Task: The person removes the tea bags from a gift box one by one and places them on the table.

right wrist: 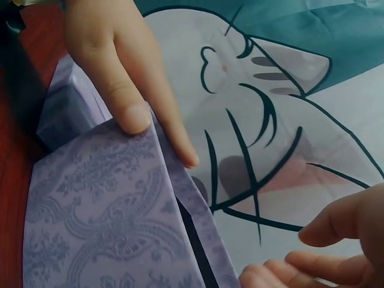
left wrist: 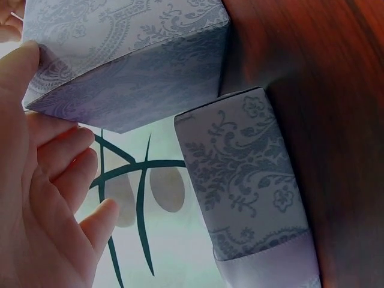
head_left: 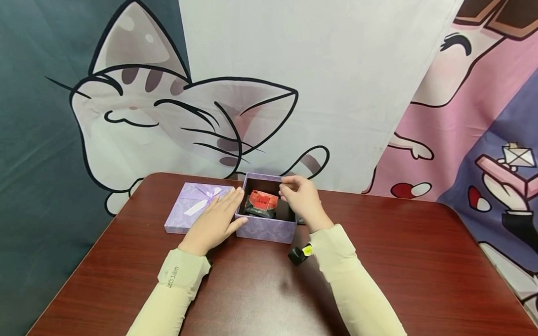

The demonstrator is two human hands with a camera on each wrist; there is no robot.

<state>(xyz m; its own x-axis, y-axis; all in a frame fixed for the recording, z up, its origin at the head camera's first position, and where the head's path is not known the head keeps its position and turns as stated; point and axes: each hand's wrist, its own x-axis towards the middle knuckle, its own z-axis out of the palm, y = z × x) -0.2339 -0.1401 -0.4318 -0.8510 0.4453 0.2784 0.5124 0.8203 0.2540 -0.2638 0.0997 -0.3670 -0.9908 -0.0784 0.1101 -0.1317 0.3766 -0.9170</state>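
Observation:
A purple patterned gift box (head_left: 265,229) stands uncovered on the table. Inside it lies a red and black packet (head_left: 261,202), with a dark item (head_left: 283,209) to its right. My left hand (head_left: 216,218) presses along the box's left side with fingers stretched out, its thumb on the front wall near the corner. At the right rim is my right hand (head_left: 302,196), fingertips over the opening; the right wrist view shows its thumb and bent fingers apart with nothing between them. The lid (head_left: 180,214), tied with a pale ribbon (head_left: 201,205), lies left of the box, partly behind my left hand.
The brown wooden table (head_left: 255,296) ends just behind the box, against a cartoon-printed cloth (head_left: 334,91). A small grey thing (head_left: 301,220) shows beside the box's right wall, mostly hidden by my right hand. A black wrist device (head_left: 298,256) hangs at my right sleeve.

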